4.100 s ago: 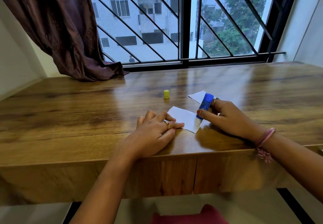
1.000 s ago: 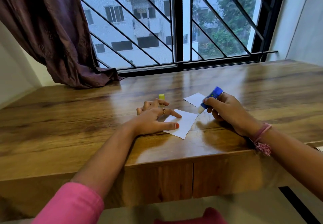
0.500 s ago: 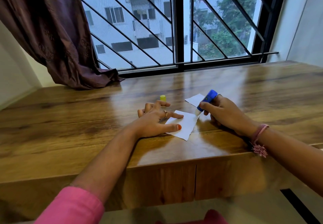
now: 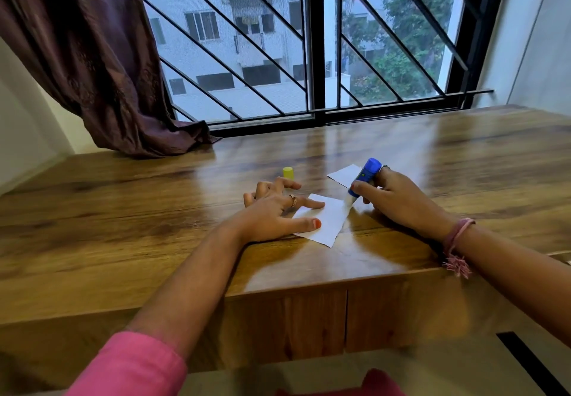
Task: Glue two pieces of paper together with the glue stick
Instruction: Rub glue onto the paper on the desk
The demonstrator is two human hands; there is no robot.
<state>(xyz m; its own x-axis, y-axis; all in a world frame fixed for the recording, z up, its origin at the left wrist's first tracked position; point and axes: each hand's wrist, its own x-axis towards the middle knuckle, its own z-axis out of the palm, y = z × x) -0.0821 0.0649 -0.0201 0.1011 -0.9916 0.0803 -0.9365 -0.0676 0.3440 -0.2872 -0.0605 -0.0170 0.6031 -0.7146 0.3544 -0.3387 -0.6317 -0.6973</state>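
Note:
A white piece of paper (image 4: 329,221) lies flat on the wooden table (image 4: 123,210) near its front edge. My left hand (image 4: 275,210) rests on the paper's left side, fingers spread, pinning it down. My right hand (image 4: 392,197) grips a blue glue stick (image 4: 364,176), tilted with its white tip touching the paper's far right corner. A second, smaller white paper (image 4: 344,175) lies just behind, partly hidden by the glue stick. The yellow cap (image 4: 288,172) stands on the table behind my left hand.
A dark purple curtain (image 4: 92,55) hangs at the back left, its hem bunched on the table. A barred window (image 4: 309,40) runs along the table's far edge. A white wall closes the right side.
The glue stick's tip has shifted a little along the paper's right edge near the far corner. My left hand has stayed pressed on the paper.

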